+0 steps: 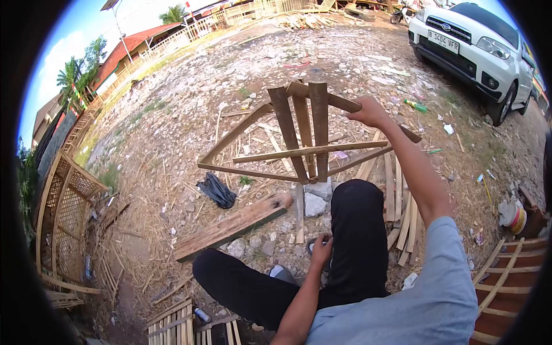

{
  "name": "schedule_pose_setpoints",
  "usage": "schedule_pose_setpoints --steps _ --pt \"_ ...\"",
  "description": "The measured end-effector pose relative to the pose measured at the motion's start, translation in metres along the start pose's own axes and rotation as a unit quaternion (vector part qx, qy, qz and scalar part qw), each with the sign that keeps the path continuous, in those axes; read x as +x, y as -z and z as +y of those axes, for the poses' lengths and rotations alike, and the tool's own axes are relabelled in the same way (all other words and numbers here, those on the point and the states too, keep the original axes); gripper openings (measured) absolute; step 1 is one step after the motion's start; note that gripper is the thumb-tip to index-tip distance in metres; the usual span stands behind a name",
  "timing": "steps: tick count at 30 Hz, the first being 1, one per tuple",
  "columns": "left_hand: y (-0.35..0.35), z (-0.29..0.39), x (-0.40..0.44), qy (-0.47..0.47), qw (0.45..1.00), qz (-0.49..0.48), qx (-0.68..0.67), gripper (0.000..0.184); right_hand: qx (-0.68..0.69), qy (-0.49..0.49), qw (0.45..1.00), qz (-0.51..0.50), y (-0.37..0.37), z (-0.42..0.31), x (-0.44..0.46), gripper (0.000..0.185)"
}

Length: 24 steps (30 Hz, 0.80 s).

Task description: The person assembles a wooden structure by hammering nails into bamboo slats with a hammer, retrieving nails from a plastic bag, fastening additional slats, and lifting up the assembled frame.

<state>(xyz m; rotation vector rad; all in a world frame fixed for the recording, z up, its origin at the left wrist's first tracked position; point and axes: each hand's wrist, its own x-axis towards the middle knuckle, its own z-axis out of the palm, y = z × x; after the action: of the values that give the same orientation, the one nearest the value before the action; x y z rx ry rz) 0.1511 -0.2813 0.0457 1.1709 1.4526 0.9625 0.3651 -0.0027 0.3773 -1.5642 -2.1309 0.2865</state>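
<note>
A diamond-like wooden frame (pixel 236 131) of brown strips stands in front of me, with several upright slats (pixel 319 123) at its middle and a long strip (pixel 345 149) across them. My right hand (pixel 371 112) is closed around the frame's upper right strip, arm stretched out. Low beside my bent knee is my left hand (pixel 322 250), its fingers curled together; whether anything small is in them is hidden. Below the frame a thick wooden plank (pixel 233 226) lies on the ground, and a pale stone block (pixel 315 203) sits close to its right end.
A black plastic bag (pixel 217 191) lies left of the frame. Loose wooden strips (pixel 407 221) are on the ground at right. Lattice panels (pixel 64 213) lean at far left. A white car (pixel 474 49) stands at upper right. Stones and dry straw cover the ground.
</note>
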Motion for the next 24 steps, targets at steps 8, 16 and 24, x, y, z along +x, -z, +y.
schedule_pose_setpoints --steps 8,16,24 --pt "-0.010 -0.026 0.005 -0.016 1.000 0.004 0.002 0.029 -0.029 0.001 0.999 -0.030 -0.002 0.003 0.004 0.031" --pt "-0.017 -0.026 0.001 -0.066 0.997 -0.016 -0.039 0.039 -0.034 0.004 0.999 -0.012 0.006 -0.010 -0.006 0.033" --pt "-0.016 0.007 -0.010 0.008 1.000 -0.021 0.008 0.041 -0.051 0.014 0.999 0.011 0.002 -0.008 0.000 0.032"
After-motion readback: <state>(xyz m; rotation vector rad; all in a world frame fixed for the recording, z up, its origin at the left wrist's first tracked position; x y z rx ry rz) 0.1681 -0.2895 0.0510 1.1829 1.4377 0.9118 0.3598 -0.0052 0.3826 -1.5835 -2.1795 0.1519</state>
